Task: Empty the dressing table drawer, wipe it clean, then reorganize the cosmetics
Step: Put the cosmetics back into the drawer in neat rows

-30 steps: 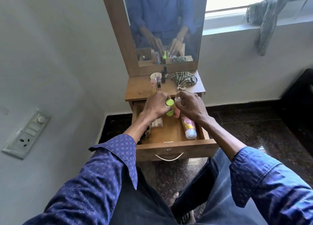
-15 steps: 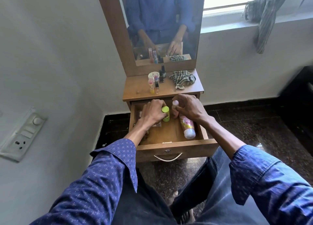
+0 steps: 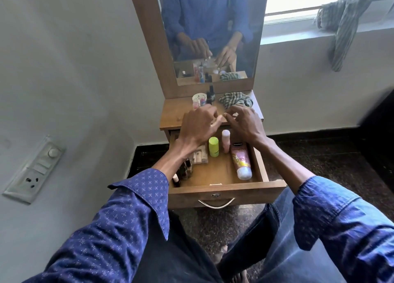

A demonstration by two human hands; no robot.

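Note:
The wooden drawer is pulled out below the dressing table top. In it a lime-green bottle and a pale pink bottle stand upright side by side near the back. A pink tube lies along the right side. A small palette and nail polish bottles sit at the left. My left hand and my right hand hover above the drawer's back edge, over the table top's front, fingers loosely curled and holding nothing.
Several small bottles and a crumpled checked cloth sit on the table top before the mirror. A switch and socket plate is on the left wall. Another cloth hangs at the window. My knees are under the drawer.
Both hands let go of the green and pink bottles, which now stand in the drawer. The hands have risen away from them toward the table top.

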